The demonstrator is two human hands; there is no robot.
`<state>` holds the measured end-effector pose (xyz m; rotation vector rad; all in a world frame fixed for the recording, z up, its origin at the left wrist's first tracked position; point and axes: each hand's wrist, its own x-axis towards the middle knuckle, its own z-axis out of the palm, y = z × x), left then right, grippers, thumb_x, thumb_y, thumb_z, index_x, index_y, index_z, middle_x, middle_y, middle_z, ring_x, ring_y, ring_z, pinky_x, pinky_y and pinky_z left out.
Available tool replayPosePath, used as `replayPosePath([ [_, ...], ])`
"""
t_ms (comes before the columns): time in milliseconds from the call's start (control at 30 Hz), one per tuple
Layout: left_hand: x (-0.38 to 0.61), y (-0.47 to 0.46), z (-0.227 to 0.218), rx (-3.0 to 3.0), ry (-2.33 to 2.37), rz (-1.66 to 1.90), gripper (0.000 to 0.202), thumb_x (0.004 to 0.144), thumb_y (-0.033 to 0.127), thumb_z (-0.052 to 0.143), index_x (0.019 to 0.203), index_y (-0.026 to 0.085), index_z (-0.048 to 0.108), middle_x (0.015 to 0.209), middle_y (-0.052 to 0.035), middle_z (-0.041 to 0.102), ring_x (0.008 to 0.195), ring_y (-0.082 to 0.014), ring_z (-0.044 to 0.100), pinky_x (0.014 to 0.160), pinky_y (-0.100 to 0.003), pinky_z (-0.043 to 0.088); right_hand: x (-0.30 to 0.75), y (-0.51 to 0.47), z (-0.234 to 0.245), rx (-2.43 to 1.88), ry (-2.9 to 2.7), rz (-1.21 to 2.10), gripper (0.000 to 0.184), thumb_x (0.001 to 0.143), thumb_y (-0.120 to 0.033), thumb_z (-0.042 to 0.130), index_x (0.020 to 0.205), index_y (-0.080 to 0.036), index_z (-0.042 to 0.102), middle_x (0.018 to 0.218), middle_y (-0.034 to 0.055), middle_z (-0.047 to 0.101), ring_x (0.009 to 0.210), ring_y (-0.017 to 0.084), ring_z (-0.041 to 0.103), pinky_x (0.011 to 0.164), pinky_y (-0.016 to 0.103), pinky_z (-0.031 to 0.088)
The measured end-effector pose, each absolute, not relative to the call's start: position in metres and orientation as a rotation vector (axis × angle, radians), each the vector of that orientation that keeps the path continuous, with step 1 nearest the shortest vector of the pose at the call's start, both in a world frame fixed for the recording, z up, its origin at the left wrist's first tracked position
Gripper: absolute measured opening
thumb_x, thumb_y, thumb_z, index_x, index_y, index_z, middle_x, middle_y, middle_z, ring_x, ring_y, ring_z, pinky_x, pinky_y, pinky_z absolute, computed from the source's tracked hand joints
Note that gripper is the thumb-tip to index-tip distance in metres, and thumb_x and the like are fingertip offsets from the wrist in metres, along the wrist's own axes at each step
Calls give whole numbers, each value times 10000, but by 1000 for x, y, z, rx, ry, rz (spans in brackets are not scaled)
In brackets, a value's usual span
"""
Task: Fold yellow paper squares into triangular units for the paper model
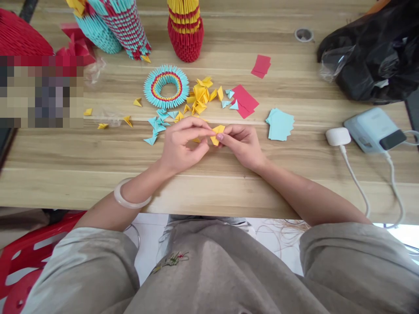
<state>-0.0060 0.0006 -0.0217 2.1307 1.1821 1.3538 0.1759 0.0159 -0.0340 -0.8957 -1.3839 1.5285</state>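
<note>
Paper: one yellow folded piece (218,129), centre of the frame, between both hands; contact with the tabletop cannot be told.
Right hand (242,146): closed to a pinch, thumb over forefinger, gripping the right side of the yellow folded piece.
Left hand (186,145): partly open, forefinger extended to the piece's left side, thumb standing off below.
Crease: the work in hand is judged to be folding. Advisable to bring edges flush before pressing, run a fingertip firmly along the fold, and keep the right pinch clear of the crease line so the points stay sharp. Small stiff paper would likely mark if refolded.
Folded units: yellow pieces (200,93) heaped above the hands; turquoise pieces (157,125) loose to their left.
Flat slips: red sheets (245,102) right of centre; turquoise sheets (280,125) fanned further right.
Ring: turquoise ring (151,89) with red and yellow inner rows, flat, above the left hand.
Models: red and yellow model (185,39) at top centre; others upper left.
Tabletop: pale wood-grain table (278,187), striped lengthwise.
Electrics: white case (338,136) and power bank (371,128), cabled, at right; black bag (366,56) upper right.
Room: white floor (147,248) below; red plastic seat (24,285) lower left.
</note>
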Motion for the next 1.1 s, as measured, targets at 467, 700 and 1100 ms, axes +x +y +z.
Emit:
replayPosePath([
  [467,-3,-1,-18,1788,1235,1277,41,748,217,759,780,199,777,753,-19,759,657,-134,676,572,-234,532,176,13,-36,-914,-1300,1285,255,736,-429,787,774,-193,698,777,12,698,699,125,641,706,284,551],
  [700,-4,-2,-19,1902,1226,1294,42,764,214,744,787,217,778,780,-19,762,701,-148,688,637,-266,550,176,20,-38,-787,-1237,1470,211,713,-406,807,702,-208,734,761,18,707,662,112,599,593,263,488],
  [1100,-4,-1,-23,1952,1160,1326,47,754,199,736,768,222,774,768,-13,758,672,-134,674,627,-254,529,175,26,-33,-797,-1017,1826,224,545,-290,906,637,-174,737,695,5,703,601,78,541,533,231,421],
])
